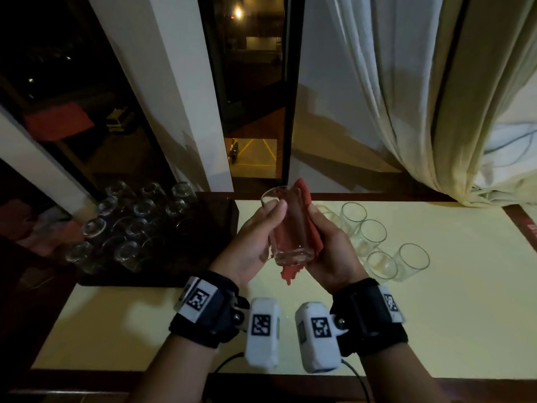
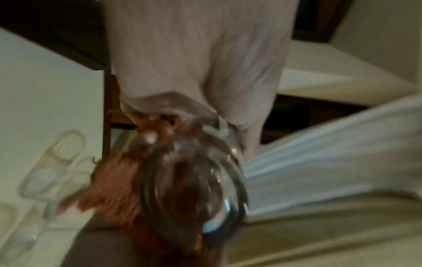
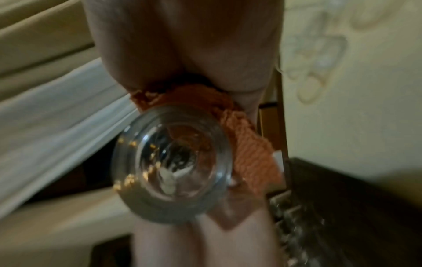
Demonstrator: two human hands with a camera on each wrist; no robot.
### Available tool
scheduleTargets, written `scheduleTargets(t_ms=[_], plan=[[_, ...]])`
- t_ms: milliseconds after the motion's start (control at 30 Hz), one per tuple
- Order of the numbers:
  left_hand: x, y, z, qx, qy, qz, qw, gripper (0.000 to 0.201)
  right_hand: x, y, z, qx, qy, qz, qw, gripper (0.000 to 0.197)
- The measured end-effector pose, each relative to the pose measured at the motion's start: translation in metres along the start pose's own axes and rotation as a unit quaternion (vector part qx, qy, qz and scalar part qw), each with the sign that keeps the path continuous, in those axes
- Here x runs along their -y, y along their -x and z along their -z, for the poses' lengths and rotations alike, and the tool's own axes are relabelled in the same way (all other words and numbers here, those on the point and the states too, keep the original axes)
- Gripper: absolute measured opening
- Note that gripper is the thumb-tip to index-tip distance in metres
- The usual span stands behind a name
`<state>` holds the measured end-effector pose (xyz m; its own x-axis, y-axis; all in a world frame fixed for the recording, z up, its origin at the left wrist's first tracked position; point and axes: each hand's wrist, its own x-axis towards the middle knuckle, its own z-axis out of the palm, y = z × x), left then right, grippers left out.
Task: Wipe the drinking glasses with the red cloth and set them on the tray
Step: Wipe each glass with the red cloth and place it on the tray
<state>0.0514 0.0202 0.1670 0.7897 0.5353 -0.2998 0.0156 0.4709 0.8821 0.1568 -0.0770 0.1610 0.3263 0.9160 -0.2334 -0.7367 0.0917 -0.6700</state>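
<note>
A clear drinking glass (image 1: pixel 286 228) is held above the table between both hands, its thick base toward me. My left hand (image 1: pixel 258 231) grips its left side, the thumb lying near the rim. My right hand (image 1: pixel 325 245) holds the red cloth (image 1: pixel 309 216) pressed against the glass's right side; a tail of cloth hangs below the base. In the wrist views the glass base (image 3: pixel 173 164) fills the middle with the cloth (image 3: pixel 246 142) beside it, and the glass (image 2: pixel 194 180) looks blurred. The dark tray (image 1: pixel 209 216) at the left bears several upturned glasses (image 1: pixel 133 225).
Several upright glasses (image 1: pixel 374 237) stand on the cream table (image 1: pixel 436 315) to the right of my hands. A pale curtain (image 1: pixel 436 97) hangs at the back right, a dark window behind. The table's near edge runs below my wrists.
</note>
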Motion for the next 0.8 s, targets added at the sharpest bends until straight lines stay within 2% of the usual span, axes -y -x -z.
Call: scheduleTargets(t_ms=[67,100,167,233,300,433,500,567,633,700,800], plan=[[0.000,-0.001,0.007,0.016,0.013,0.003,1.000,0.088,0.002,0.000,0.002,-0.001,-0.047,-0.016,0.999,0.049],[0.001,-0.004,0.011,0.002,0.020,0.001,1.000,0.087,0.002,-0.001,0.004,-0.009,-0.022,-0.003,1.000,0.048],[0.003,-0.006,0.011,-0.042,0.010,0.001,0.999,0.080,0.001,-0.002,0.004,-0.044,0.094,0.041,0.994,0.043],[0.004,-0.004,0.002,-0.050,-0.007,0.009,0.999,0.087,-0.003,-0.004,0.006,-0.071,0.167,0.061,0.981,0.042],[0.005,0.000,-0.006,-0.056,-0.011,0.010,0.998,0.088,-0.006,-0.003,0.005,-0.056,0.136,0.054,0.988,0.040],[0.007,0.000,-0.004,-0.016,0.005,0.006,1.000,0.071,-0.001,0.002,0.002,-0.020,-0.041,-0.002,0.999,0.046],[0.008,0.000,0.000,-0.021,0.022,-0.001,1.000,0.071,0.003,0.001,0.004,-0.026,-0.005,0.012,1.000,0.046],[0.006,0.000,-0.002,-0.048,0.032,-0.003,0.998,0.068,0.004,0.000,0.006,-0.052,0.099,0.041,0.993,0.043],[0.005,-0.001,-0.007,-0.047,0.011,0.002,0.999,0.086,0.002,-0.001,0.007,-0.073,0.154,0.059,0.984,0.041],[0.006,-0.002,-0.011,-0.045,-0.012,0.004,0.999,0.095,0.000,-0.001,0.005,-0.053,0.118,0.053,0.990,0.041],[0.005,-0.003,-0.006,-0.005,0.023,-0.003,1.000,0.072,0.003,0.001,0.005,-0.019,-0.006,0.016,1.000,0.047]])
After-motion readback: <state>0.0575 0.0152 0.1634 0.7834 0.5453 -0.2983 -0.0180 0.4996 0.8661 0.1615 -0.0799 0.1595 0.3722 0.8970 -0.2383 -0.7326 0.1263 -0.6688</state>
